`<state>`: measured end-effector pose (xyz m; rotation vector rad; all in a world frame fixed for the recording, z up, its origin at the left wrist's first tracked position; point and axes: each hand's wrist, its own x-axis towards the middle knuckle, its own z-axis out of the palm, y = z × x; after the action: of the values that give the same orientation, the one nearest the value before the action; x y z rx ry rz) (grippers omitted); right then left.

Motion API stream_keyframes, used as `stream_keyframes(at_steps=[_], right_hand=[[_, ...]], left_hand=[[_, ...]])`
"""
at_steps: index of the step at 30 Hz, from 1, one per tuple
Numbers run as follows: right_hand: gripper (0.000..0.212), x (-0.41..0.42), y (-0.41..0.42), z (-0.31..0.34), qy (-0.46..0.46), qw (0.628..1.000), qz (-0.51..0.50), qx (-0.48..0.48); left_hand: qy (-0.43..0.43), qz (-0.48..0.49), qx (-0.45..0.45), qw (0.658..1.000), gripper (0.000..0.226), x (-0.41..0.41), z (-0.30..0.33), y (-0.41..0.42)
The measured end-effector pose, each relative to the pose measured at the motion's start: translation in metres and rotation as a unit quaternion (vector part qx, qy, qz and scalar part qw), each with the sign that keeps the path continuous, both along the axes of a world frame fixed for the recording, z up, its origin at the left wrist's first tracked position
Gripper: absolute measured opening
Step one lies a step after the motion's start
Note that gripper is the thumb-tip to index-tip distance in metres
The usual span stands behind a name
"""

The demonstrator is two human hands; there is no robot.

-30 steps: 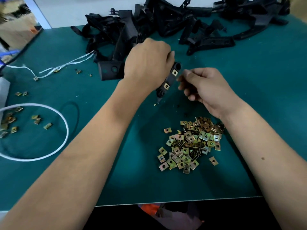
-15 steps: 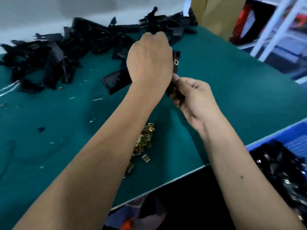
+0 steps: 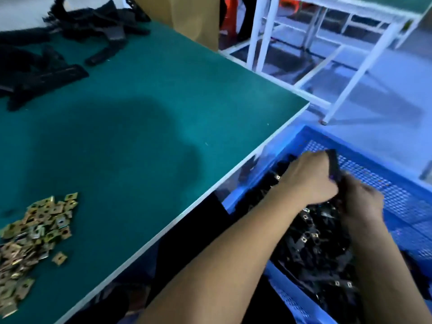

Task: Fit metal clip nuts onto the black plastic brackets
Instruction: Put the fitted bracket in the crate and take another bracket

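Over at four o'clock from the worktop [image 3: 163, 94], both hands hold one black bracket [image 3: 334, 168] above the blue crate [image 3: 397, 202] of finished ones: the left hand [image 3: 311, 178] curls round its upper end, the right hand [image 3: 361, 202] grips lower down. It looks light, rigid and smooth, best held along its bare length. Loose clip nuts [image 3: 32, 237] lie at eight o'clock, small and sharp-edged, needing a fingertip pinch.

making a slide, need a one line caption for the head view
Both hands lower a black bracket into the blue crate beside the table.
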<state>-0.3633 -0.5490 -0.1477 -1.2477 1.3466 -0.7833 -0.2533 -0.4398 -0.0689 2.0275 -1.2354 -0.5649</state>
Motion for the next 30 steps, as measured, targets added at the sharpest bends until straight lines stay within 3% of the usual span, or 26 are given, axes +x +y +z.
stream_keyframes(at_steps=[3,5,7,10,14,19,24,27,30], right_hand=[[0.032,-0.014,0.001,-0.054,0.133,0.991,-0.012,-0.029],[0.033,-0.012,0.006,-0.073,0.233,0.972,0.016,-0.034],[0.030,-0.011,0.008,-0.080,0.281,0.959,0.030,-0.016],[0.026,-0.006,0.005,-0.069,0.287,0.957,-0.011,-0.041],[0.027,0.024,0.005,-0.015,0.239,0.959,-0.028,-0.151],[0.027,0.105,0.049,0.072,0.158,0.936,0.024,-0.313],[0.027,0.209,0.157,0.132,0.064,0.882,0.254,-0.392],[0.025,0.263,0.242,0.146,0.060,0.807,0.441,-0.388],[0.012,0.309,0.329,0.151,0.041,0.720,0.561,-0.406]], left_hand=[[0.136,-0.009,0.142,0.980,0.029,-0.015,-0.067,0.004],[0.144,-0.025,0.231,0.962,0.049,-0.018,-0.100,0.012],[0.106,-0.035,0.257,0.960,0.066,-0.019,-0.114,0.018],[0.072,-0.014,0.172,0.982,0.064,-0.010,-0.102,0.020],[0.013,0.048,-0.044,0.998,0.045,0.012,-0.042,0.016],[-0.060,0.176,-0.304,0.934,0.036,0.060,0.036,0.046],[-0.129,0.314,-0.320,0.885,0.028,0.131,0.073,0.154],[-0.179,0.435,-0.260,0.843,0.025,0.171,0.075,0.246],[-0.239,0.567,-0.185,0.766,0.022,0.202,0.071,0.353]])
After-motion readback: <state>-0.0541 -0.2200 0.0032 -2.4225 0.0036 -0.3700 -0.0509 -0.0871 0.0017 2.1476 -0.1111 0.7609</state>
